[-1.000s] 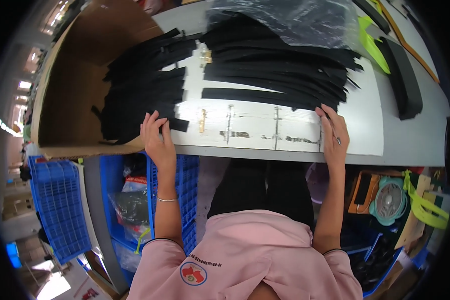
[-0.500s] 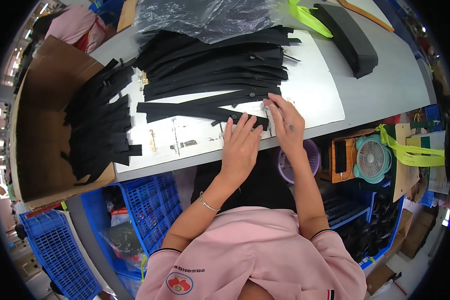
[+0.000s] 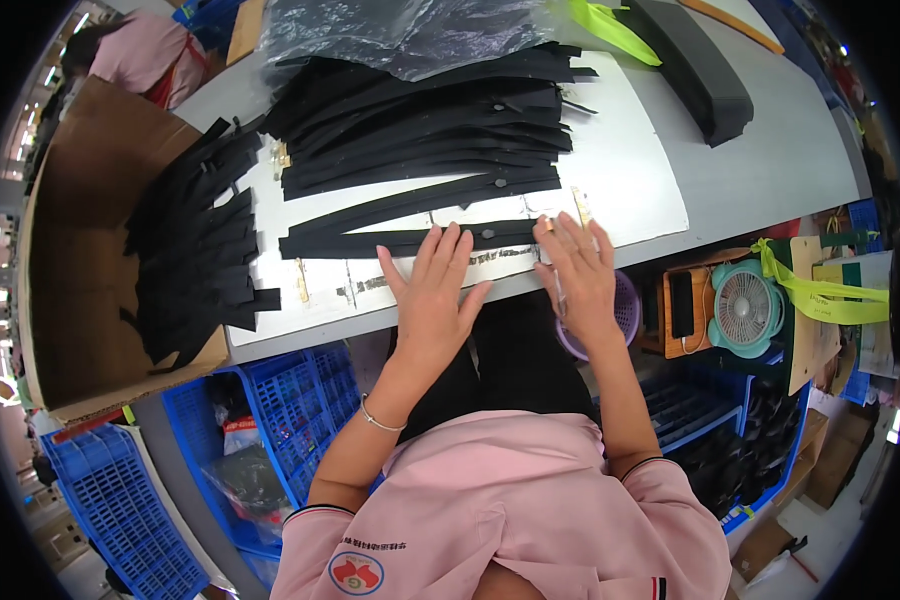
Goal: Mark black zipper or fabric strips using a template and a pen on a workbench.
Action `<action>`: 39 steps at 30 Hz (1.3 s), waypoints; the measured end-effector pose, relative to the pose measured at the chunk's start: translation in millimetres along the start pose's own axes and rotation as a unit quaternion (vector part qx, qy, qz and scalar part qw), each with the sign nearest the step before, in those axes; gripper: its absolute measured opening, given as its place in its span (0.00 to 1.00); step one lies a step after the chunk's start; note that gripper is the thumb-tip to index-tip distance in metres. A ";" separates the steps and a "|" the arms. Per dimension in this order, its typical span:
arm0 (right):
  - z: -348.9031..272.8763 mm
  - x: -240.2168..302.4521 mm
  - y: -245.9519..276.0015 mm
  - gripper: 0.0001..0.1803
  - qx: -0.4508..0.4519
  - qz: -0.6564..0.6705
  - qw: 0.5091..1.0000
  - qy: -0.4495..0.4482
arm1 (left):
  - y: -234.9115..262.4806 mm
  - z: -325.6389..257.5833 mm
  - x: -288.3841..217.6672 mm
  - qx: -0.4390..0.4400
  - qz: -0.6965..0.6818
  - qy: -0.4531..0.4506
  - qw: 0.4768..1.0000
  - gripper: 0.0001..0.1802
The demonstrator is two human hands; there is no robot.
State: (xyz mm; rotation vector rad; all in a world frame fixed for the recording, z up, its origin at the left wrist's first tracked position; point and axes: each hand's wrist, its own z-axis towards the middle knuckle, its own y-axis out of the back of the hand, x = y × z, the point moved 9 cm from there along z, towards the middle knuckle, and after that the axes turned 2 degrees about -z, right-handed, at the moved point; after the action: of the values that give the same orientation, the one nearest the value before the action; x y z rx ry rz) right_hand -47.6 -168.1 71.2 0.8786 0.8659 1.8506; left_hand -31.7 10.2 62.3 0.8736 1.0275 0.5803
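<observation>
Across the white board (image 3: 630,170) in front of me lies a long flat black strip (image 3: 360,243) with a small grey tab, like a zipper. My left hand (image 3: 430,290) is open with fingers spread, its fingertips on the strip's near edge. My right hand (image 3: 580,270) lies open over the strip's right end, fingers stretched out and thumb apart. Another black strip (image 3: 410,200) slants just beyond it, the two nearly meeting at the left. Farther back is a layered stack of black strips (image 3: 420,120), partly under clear plastic film (image 3: 400,35).
A cardboard box (image 3: 90,200) at the left holds more black strips. Back right lie a long black padded piece (image 3: 690,75) and a yellow-green ribbon (image 3: 615,30). Below the table edge are blue crates (image 3: 305,420), a purple basket (image 3: 625,305) and a small teal fan (image 3: 745,308).
The near strip has turned from slanting to lying nearly level along the board. My left hand has shifted left and spread; my right hand has come nearer and its fingers have flattened.
</observation>
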 end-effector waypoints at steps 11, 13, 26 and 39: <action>-2.0 -29.7 2.6 0.28 -0.010 -0.029 1.000 0.000 | 34.4 -30.7 61.4 -0.064 0.071 0.082 0.992 0.41; -2.2 -30.9 5.3 0.26 -0.028 0.002 0.999 -0.018 | 38.2 -38.4 71.0 -0.034 0.057 0.108 0.992 0.41; 1.6 -35.6 2.9 0.22 -0.022 0.007 0.998 -0.061 | 64.0 -77.6 109.5 -0.064 0.062 0.159 0.983 0.38; 84.7 129.3 -71.8 0.10 0.117 0.493 0.849 -0.151 | 68.3 -75.4 107.3 -0.107 0.062 0.141 0.982 0.39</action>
State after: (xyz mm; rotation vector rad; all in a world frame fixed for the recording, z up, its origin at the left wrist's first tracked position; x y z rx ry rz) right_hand 6.9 -7.0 82.4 1.9769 0.4399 2.3509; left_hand -56.4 155.4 49.3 0.6798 1.1456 0.9229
